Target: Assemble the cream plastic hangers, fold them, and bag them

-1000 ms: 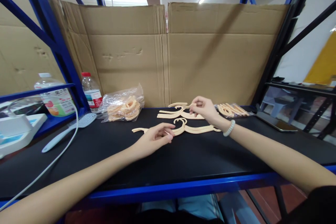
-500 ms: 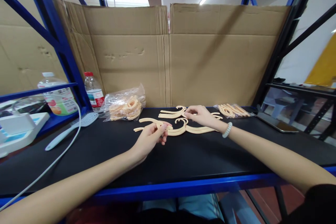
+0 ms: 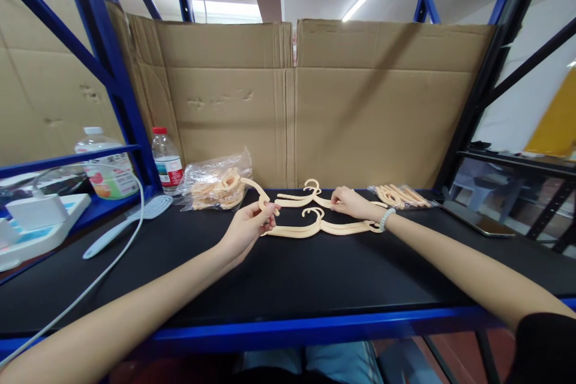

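Observation:
Two beige plastic folding clothes hangers lie one behind the other on the black tabletop. The near hanger (image 3: pixel 294 231) is spread out, its hook upright in the middle. Behind it, the far hanger (image 3: pixel 292 200) also lies spread, with part of its right arm under my right hand (image 3: pixel 353 203). The fingers of that hand are closed on this arm. My left hand (image 3: pixel 249 222) pinches a loose curved beige hanger arm (image 3: pixel 255 186) with a ring-like end, raised above the near hanger's left end. My left fingers partly hide that end.
A clear bag of beige hanger parts (image 3: pixel 218 189) sits at the back left, a second bag (image 3: pixel 400 196) at the back right. A red-capped bottle (image 3: pixel 167 162), hairbrush (image 3: pixel 130 225), white cable (image 3: pixel 130 246) and power strip (image 3: pixel 67 216) are left; a phone-like flat device (image 3: pixel 479 220) lies right. Cardboard (image 3: pixel 234 102) stands behind.
My left hand has moved left, and the curved arm in it has turned to point up and left. My right hand has shifted right along the far hanger. The camera view has shifted slightly.

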The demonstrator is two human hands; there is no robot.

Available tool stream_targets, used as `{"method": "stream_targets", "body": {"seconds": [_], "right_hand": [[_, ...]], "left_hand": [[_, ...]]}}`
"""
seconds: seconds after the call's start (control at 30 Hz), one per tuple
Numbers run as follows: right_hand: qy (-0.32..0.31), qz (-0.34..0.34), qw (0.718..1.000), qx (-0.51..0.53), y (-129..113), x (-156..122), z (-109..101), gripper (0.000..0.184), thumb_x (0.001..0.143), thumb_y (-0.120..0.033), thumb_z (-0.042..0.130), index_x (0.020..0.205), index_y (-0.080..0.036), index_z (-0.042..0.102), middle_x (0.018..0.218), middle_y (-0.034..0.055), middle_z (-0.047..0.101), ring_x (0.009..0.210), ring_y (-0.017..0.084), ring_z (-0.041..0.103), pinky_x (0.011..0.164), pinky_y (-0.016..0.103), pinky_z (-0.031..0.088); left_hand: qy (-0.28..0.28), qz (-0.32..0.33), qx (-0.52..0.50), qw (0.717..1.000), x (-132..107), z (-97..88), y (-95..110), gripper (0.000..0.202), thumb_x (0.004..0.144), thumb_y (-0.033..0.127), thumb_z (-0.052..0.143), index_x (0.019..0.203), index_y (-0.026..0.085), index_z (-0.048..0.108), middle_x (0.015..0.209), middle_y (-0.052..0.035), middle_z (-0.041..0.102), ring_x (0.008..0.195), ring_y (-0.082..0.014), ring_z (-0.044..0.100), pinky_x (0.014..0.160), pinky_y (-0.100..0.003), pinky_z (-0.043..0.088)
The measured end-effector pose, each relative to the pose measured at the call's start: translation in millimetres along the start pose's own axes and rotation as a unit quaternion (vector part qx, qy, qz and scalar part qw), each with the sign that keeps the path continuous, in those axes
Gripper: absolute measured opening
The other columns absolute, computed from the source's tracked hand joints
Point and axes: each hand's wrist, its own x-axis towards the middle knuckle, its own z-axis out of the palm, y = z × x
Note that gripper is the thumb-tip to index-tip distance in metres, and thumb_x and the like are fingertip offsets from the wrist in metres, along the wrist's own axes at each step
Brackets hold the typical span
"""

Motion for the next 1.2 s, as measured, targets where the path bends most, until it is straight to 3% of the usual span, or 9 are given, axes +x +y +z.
{"method": "stream_targets", "body": {"seconds": [0.2, 0.37, 0.6, 0.87, 1.07, 1.2], "right_hand": [[0.082, 0.003, 0.993, 0.089, -3, 1, -39, 0.004, 0.083, -0.020, 0.055, 0.085, -0.017, 0.055, 0.076, 0.0024, 0.063, 0.068, 0.015, 0.057, 0.063, 0.025, 0.043], [0.108, -0.037, 0.984, 0.137, -27, -31, -70, 0.018, 0.088, -0.024, 0.050, 0.103, -0.019, 0.059, 0.089, 0.0045, 0.066, 0.078, 0.016, 0.060, 0.070, 0.028, 0.046], [0.169, -0.062, 0.969, 0.168, -32, -65, -49, 0.019, 0.093, -0.027, 0.043, 0.098, -0.018, 0.059, 0.089, 0.0067, 0.064, 0.077, 0.017, 0.059, 0.067, 0.030, 0.047], [0.206, -0.104, 0.962, 0.147, -33, -68, -45, 0.016, 0.093, -0.026, 0.044, 0.098, -0.019, 0.058, 0.089, 0.0064, 0.062, 0.078, 0.018, 0.058, 0.069, 0.031, 0.046], [0.212, -0.113, 0.958, 0.154, -33, -69, -43, 0.015, 0.093, -0.024, 0.045, 0.100, -0.020, 0.058, 0.089, 0.0061, 0.062, 0.079, 0.018, 0.057, 0.071, 0.032, 0.046], [0.210, -0.109, 0.960, 0.153, -33, -69, -43, 0.016, 0.093, -0.025, 0.044, 0.099, -0.020, 0.058, 0.087, 0.0062, 0.061, 0.077, 0.018, 0.057, 0.069, 0.033, 0.047]], "left_hand": [[0.017, 0.007, -0.033, 0.999, 5, -5.5, 7, 0.038, 0.056, 0.038, 0.084, 0.077, 0.011, 0.067, 0.062, -0.0013, 0.061, 0.056, -0.0059, 0.051, 0.056, -0.015, 0.044], [0.013, 0.012, -0.043, 0.999, 9, -10.1, 10, 0.033, 0.057, 0.029, 0.085, 0.078, 0.012, 0.066, 0.069, -0.0016, 0.063, 0.063, -0.0068, 0.055, 0.059, -0.013, 0.045], [-0.082, -0.024, -0.079, 0.993, 10, -10.3, 10, 0.027, 0.065, 0.027, 0.081, 0.073, 0.013, 0.059, 0.068, 0.0017, 0.055, 0.061, -0.0057, 0.049, 0.060, -0.016, 0.045], [-0.162, -0.105, -0.126, 0.973, 4, -7.9, 13, 0.025, 0.069, 0.021, 0.078, 0.074, 0.015, 0.054, 0.098, -0.0021, 0.056, 0.089, -0.0165, 0.058, 0.079, -0.033, 0.050], [-0.164, -0.129, -0.144, 0.967, 2, -5.7, 14, 0.029, 0.064, 0.019, 0.082, 0.072, 0.015, 0.054, 0.077, -0.0002, 0.057, 0.082, -0.0168, 0.061, 0.076, -0.029, 0.051], [-0.170, -0.136, -0.145, 0.965, 3, -5.2, 15, 0.029, 0.063, 0.020, 0.083, 0.070, 0.013, 0.055, 0.078, -0.0019, 0.059, 0.078, -0.0152, 0.061, 0.075, -0.027, 0.051]]}}
